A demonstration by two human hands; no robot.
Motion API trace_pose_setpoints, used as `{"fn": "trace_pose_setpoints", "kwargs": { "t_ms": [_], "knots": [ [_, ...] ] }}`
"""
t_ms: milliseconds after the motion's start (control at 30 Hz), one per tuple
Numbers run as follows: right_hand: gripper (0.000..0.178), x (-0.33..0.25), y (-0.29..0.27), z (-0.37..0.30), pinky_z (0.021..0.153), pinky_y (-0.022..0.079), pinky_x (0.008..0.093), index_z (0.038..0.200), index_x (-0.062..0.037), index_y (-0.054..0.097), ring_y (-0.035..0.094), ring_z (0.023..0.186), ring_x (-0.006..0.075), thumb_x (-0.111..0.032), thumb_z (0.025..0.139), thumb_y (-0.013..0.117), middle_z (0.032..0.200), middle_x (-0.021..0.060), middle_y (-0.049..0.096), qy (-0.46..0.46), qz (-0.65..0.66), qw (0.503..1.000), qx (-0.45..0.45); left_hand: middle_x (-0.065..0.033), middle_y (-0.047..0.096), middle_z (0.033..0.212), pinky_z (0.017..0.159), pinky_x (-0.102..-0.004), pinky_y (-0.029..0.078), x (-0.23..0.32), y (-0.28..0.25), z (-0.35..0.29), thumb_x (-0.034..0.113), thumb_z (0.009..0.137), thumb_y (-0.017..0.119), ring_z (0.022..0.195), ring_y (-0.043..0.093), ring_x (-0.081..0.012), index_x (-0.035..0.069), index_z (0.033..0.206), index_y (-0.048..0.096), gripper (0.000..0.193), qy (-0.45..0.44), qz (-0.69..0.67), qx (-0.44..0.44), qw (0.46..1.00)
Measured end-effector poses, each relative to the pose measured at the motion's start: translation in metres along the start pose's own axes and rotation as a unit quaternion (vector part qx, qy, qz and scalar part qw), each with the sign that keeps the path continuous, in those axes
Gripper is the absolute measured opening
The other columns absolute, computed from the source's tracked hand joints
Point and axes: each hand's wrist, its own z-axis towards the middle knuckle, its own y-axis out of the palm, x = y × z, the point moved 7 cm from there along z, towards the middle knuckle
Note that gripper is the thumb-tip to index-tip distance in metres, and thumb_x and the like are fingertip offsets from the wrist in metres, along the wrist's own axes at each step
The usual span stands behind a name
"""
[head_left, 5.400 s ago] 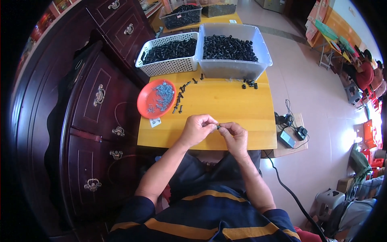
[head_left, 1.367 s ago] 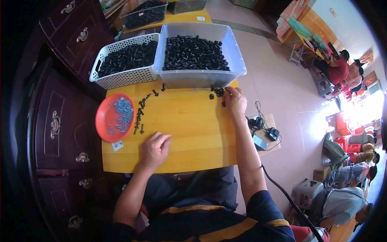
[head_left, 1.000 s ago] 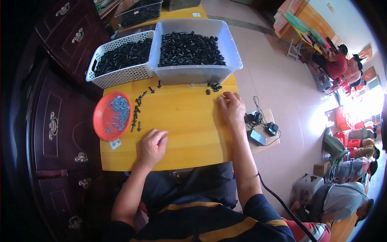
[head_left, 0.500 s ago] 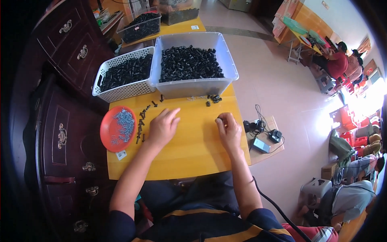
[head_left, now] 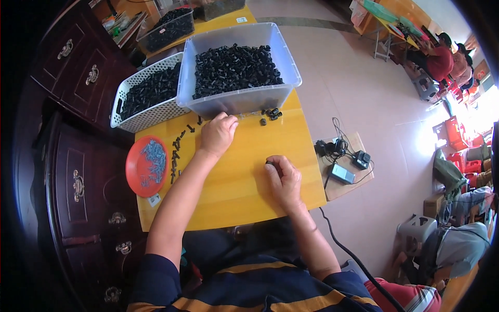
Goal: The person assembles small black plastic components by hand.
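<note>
My right hand [head_left: 285,179] is over the right half of the yellow table [head_left: 234,192], thumb and fingers closed on a small black plastic part [head_left: 270,163]. Farther forward, my left hand [head_left: 218,136] reaches to the front of the clear bin [head_left: 244,101]. Its fingertips are pinched beside some thin, shiny pieces [head_left: 249,114]; whatever lies between them is too small to make out. Right of those pieces sits a small group of black plastic parts [head_left: 273,113]. A row of black pieces [head_left: 175,156] runs along the table's left side, partly behind my left forearm.
A red plate [head_left: 133,174] of small silver screws [head_left: 155,161] stands at the left edge. Black parts fill the clear bin and a white perforated basket [head_left: 156,113]. Dark drawers [head_left: 78,135] border the left. Cables and a grey box [head_left: 341,173] lie on a board at right.
My left hand has gone forward to the shiny pieces, and its spread fingers have closed. My right hand has come slightly left and nearer to me, still holding the black part. The view has shifted.
</note>
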Motion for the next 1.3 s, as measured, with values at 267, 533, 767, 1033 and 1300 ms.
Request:
{"fn": "trace_pose_setpoints", "kwargs": {
  "t_ms": [267,533,767,1033,1300],
  "knots": [
    [0.016,0.008,-0.005,-0.004,0.079,0.056,0.0322,0.108,-0.0002,0.067,0.073,0.087,0.0235,-0.004,0.093,0.069,0.093,0.0148,0.072,0.017,0.071,0.997,0.014,-0.0118,0.069,0.088,0.068,-0.0411,0.056,0.016,-0.023,-0.048,0.016,0.097,0.064,0.076,0.069,-0.0313,0.005,0.100,0.061,0.012,0.007,-0.026,0.033,0.999],
    [0.018,0.018,-0.001,-0.016,0.088,0.051,0.0251,0.117,0.0009,0.065,0.065,0.096,0.0115,-0.001,0.100,0.061,0.104,0.0042,0.070,0.081,0.221,0.971,-0.043,-0.0083,0.071,0.082,0.068,-0.0289,0.056,0.078,-0.043,-0.104,0.000,0.092,0.067,0.070,0.069,-0.0156,0.002,0.096,0.065,0.005,-0.142,-0.328,-0.021,0.934],
    [0.019,-0.001,0.001,-0.050,0.086,0.054,0.0268,0.120,0.0022,0.065,0.065,0.094,0.0126,-0.005,0.103,0.060,0.106,0.0067,0.070,0.100,0.380,0.913,-0.110,-0.0016,0.071,0.092,0.074,-0.0237,0.057,0.114,-0.060,-0.123,-0.003,0.095,0.064,0.080,0.067,-0.0070,-0.001,0.105,0.069,0.011,-0.145,-0.468,-0.037,0.871],
    [0.022,0.001,-0.006,-0.060,0.087,0.054,0.0265,0.121,0.0033,0.067,0.065,0.095,0.0119,-0.008,0.103,0.062,0.106,0.0050,0.070,0.129,0.369,0.913,-0.119,-0.0009,0.070,0.090,0.074,-0.0227,0.055,0.132,-0.064,-0.122,-0.006,0.093,0.067,0.081,0.067,-0.0076,-0.001,0.100,0.071,0.010,-0.073,-0.408,-0.032,0.909],
    [0.021,0.009,-0.006,-0.056,0.088,0.053,0.0272,0.120,0.0009,0.068,0.064,0.094,0.0109,-0.010,0.102,0.064,0.106,0.0030,0.070,0.117,0.381,0.885,-0.238,0.0020,0.068,0.085,0.070,-0.0204,0.053,0.118,-0.036,-0.113,-0.002,0.090,0.074,0.077,0.064,-0.0039,0.003,0.095,0.067,0.010,-0.140,-0.532,-0.205,0.809]
  ]
}}
